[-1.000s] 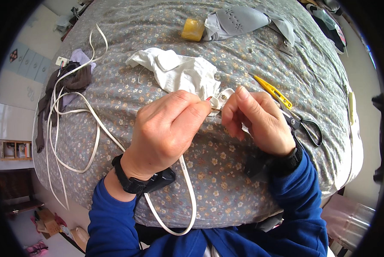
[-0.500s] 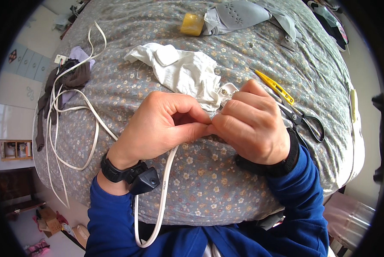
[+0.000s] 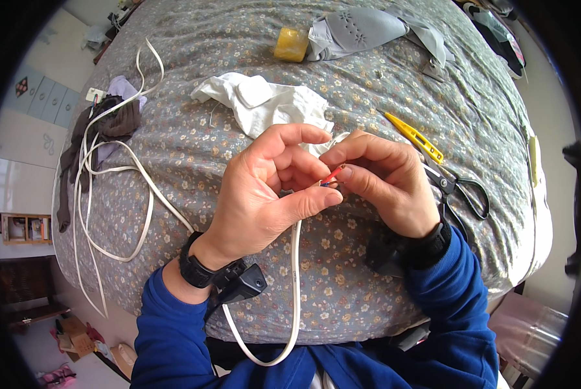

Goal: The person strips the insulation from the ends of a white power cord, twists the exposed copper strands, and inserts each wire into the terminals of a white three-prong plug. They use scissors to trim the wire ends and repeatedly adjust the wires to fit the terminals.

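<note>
The bared end of a white cable [image 3: 295, 279] is between both hands, above the bed. My left hand [image 3: 255, 188] is closed around the cable end, mostly hidden by its fingers, with thumb and forefinger apart. From it sticks out a red wire [image 3: 333, 174], with a bit of blue beside the left thumb. My right hand [image 3: 394, 185] pinches the red wire's tip between thumb and forefinger. The cable loops down toward my lap. Behind the hands lies a white cloth [image 3: 284, 107] with a flat white square piece [image 3: 254, 91] on it.
Right of my hands lie black-handled scissors [image 3: 447, 185] and a yellow utility knife [image 3: 415, 136]. Farther off are a yellow tape roll [image 3: 291, 44] and a grey fabric item [image 3: 355, 29]. At left, cable coils [image 3: 149, 188] lie over dark cloth [image 3: 118, 120] on the flowered bedspread [image 3: 342, 298].
My left hand has turned and moved slightly right, its forefinger lifting away. The right hand's fingers have uncurled into a pinch, so the red wire now shows. The hanging cable loop has shifted right.
</note>
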`<state>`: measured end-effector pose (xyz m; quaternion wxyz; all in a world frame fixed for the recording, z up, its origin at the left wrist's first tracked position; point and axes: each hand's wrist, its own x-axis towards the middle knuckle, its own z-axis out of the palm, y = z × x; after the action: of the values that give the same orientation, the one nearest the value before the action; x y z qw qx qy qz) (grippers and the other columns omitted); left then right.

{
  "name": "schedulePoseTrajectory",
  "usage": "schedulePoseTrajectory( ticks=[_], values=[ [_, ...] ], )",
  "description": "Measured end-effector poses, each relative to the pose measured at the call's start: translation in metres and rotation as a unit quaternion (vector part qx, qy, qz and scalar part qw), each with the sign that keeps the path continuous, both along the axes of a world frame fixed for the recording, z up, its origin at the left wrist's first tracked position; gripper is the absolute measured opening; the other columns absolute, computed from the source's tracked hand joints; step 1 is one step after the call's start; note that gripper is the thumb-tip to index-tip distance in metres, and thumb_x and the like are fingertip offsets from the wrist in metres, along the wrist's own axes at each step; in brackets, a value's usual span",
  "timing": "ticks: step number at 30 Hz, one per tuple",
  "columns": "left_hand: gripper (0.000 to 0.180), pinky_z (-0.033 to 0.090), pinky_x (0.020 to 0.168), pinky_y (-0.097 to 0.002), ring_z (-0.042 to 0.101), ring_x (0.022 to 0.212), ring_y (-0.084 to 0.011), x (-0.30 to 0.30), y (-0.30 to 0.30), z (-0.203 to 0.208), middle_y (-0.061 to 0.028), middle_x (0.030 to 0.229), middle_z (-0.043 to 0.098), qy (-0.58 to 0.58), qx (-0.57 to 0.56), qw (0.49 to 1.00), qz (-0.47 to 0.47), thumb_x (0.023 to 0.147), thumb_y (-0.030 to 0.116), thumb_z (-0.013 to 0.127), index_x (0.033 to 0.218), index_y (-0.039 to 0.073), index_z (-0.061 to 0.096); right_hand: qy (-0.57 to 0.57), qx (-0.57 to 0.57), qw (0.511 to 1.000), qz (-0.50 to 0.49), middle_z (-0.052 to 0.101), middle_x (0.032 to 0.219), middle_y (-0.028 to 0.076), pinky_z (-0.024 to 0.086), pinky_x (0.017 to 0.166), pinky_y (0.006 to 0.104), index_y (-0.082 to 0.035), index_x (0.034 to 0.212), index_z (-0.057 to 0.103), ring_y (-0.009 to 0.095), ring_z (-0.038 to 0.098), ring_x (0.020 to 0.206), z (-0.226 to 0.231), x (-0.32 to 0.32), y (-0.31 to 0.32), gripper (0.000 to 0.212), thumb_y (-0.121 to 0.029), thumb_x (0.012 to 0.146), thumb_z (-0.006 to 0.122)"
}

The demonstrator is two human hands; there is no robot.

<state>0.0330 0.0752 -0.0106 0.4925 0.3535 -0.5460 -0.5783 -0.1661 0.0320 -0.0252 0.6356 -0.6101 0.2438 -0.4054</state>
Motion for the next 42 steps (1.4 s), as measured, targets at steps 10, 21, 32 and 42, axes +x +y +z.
schedulePoseTrajectory(
  ticks=[10,21,32,42],
  values=[
    [0.038,0.057,0.069,-0.0246,0.068,0.079,-0.0134,0.004,-0.004,-0.001,-0.0102,0.093,0.069,0.004,0.074,0.996,-0.041,0.088,0.012,0.074,0.119,-0.002,0.056,-0.058,0.019,0.998,0.001,0.064,0.095,0.006,0.046,0.083,0.0292,0.000,0.095,0.068,0.014,0.058,0.090,-0.004,-0.003,-0.004,0.007,-0.006,0.092,0.067],
    [0.025,0.057,0.068,-0.0283,0.066,0.078,-0.0142,0.012,-0.004,-0.005,-0.0091,0.090,0.069,0.058,0.115,0.990,-0.054,0.095,0.020,0.066,0.110,0.000,0.063,0.144,-0.116,0.968,-0.171,0.065,0.078,0.001,0.041,0.061,0.0229,-0.001,0.085,0.066,0.005,0.053,0.071,0.021,-0.020,-0.005,0.020,-0.018,0.089,0.075],
    [0.017,0.058,0.063,-0.0305,0.063,0.076,-0.0131,0.012,0.009,-0.006,-0.0053,0.090,0.063,0.264,0.147,0.947,-0.114,0.101,0.015,0.056,0.115,0.007,0.061,0.624,-0.261,0.655,-0.336,0.059,0.116,0.018,0.043,0.095,0.0421,0.005,0.118,0.058,0.037,0.054,0.110,0.009,-0.143,0.095,0.048,-0.014,0.078,0.075],
    [0.015,0.045,0.054,-0.0224,0.055,0.069,-0.0065,0.013,0.005,-0.009,-0.0022,0.087,0.063,0.262,0.114,0.954,-0.085,0.099,0.015,0.060,0.110,0.005,0.063,0.608,-0.224,0.711,-0.272,0.061,0.097,0.017,0.051,0.081,0.0401,0.003,0.109,0.062,0.034,0.062,0.088,0.016,-0.142,0.060,0.045,-0.010,0.068,0.073]
  ],
)
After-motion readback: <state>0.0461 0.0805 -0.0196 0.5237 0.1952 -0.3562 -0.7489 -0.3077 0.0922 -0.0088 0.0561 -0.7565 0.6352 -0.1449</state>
